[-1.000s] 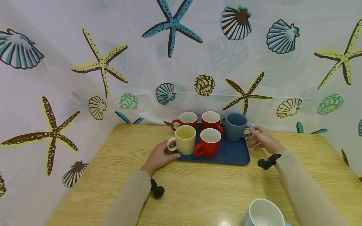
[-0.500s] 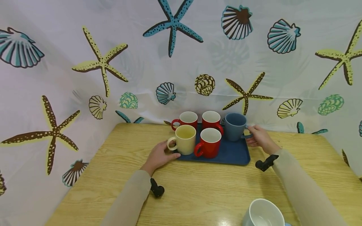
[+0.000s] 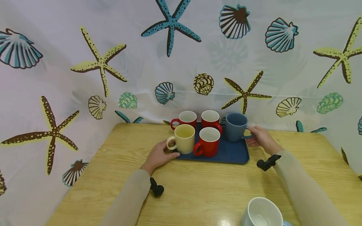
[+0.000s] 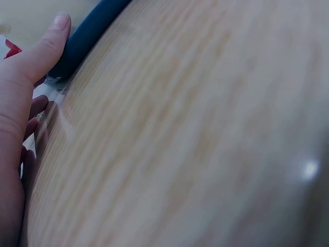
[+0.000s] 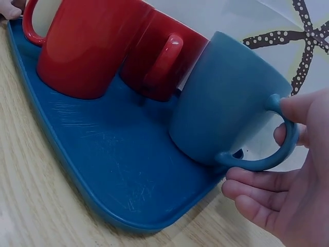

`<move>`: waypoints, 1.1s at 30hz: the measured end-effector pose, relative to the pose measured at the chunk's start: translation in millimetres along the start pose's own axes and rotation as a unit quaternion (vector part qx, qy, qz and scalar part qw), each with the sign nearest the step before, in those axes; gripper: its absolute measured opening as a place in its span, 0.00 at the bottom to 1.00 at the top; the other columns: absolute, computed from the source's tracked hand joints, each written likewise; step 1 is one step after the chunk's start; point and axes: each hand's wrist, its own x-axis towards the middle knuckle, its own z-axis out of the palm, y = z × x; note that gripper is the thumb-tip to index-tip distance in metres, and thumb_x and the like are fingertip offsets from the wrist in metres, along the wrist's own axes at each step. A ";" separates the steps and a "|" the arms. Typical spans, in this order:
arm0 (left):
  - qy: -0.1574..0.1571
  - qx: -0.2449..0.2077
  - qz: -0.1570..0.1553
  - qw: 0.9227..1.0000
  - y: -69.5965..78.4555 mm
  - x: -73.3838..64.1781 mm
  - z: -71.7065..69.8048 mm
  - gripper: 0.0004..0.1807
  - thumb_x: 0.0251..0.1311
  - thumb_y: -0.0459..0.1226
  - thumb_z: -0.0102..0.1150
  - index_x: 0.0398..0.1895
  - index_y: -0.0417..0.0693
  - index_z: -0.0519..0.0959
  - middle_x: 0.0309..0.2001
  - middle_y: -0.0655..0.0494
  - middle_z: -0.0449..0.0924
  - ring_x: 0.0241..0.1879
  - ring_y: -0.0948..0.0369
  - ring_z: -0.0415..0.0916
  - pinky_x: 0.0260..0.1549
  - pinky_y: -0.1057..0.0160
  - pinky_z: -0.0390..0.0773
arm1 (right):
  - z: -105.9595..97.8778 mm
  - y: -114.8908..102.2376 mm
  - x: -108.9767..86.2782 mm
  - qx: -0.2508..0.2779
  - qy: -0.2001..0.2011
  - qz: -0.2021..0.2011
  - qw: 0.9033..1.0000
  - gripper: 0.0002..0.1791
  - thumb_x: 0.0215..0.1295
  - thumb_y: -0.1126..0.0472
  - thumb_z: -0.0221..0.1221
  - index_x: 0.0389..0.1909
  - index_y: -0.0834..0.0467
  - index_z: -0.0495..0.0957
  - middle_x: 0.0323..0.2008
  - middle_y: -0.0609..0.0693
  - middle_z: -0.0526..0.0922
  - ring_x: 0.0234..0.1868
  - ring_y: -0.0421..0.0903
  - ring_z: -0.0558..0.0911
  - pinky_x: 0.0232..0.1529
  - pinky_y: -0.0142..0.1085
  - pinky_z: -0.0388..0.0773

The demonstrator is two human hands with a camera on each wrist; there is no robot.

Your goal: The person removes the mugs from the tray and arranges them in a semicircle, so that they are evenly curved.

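A dark blue tray [image 3: 233, 153] lies at the back of the table, carrying several mugs. My left hand [image 3: 159, 156] holds the tray's front left corner beside the cream-yellow mug [image 3: 185, 142], thumb along the tray's front edge and fingers at its left side. At the tray's right end stands a blue mug [image 5: 226, 98]; my right hand [image 3: 263, 139] pinches its handle [image 5: 280, 154] between thumb and forefinger. The other fingers of that hand lie below the handle. Red mugs with white insides, one in front [image 3: 209, 145] and two behind, stand between the yellow and blue mugs.
A mug with a white inside and pale blue outside [image 3: 261, 213] stands on the wooden table [image 3: 198, 191] near the front right, close to my right forearm. A white cloth [image 3: 141, 72] with starfish and shells hangs right behind the tray.
My right hand has shifted slightly left and taken a fuller hold of the blue mug's handle, and the mug has moved only a touch. The left hand and tray stay in place.
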 end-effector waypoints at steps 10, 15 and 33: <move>-0.002 -0.006 -0.006 1.000 0.9 -1.8 -0.6 0.37 0.44 0.64 0.62 0.58 0.60 0.73 0.56 0.60 0.73 0.56 0.57 0.68 0.56 0.52 0.65 | -5.5 2.0 -9.0 -0.004 0.000 -0.006 1.000 0.21 0.73 0.46 0.41 0.36 0.61 0.62 0.35 0.62 0.80 0.34 0.50 0.83 0.38 0.41 0.78; -0.002 -0.001 -0.013 1.000 1.2 -0.7 -1.1 0.37 0.44 0.64 0.62 0.58 0.60 0.73 0.57 0.59 0.73 0.57 0.56 0.68 0.56 0.52 0.64 | -8.4 0.9 -15.9 0.008 -0.005 -0.023 1.000 0.19 0.73 0.47 0.42 0.37 0.61 0.63 0.33 0.60 0.80 0.34 0.49 0.82 0.38 0.41 0.78; 0.000 0.002 -0.011 1.000 -3.1 1.4 0.5 0.38 0.42 0.65 0.62 0.57 0.61 0.74 0.56 0.60 0.73 0.57 0.56 0.68 0.57 0.51 0.64 | -12.4 8.9 -47.6 0.048 -0.032 -0.051 0.997 0.16 0.72 0.48 0.46 0.33 0.58 0.67 0.31 0.58 0.81 0.36 0.48 0.83 0.41 0.41 0.78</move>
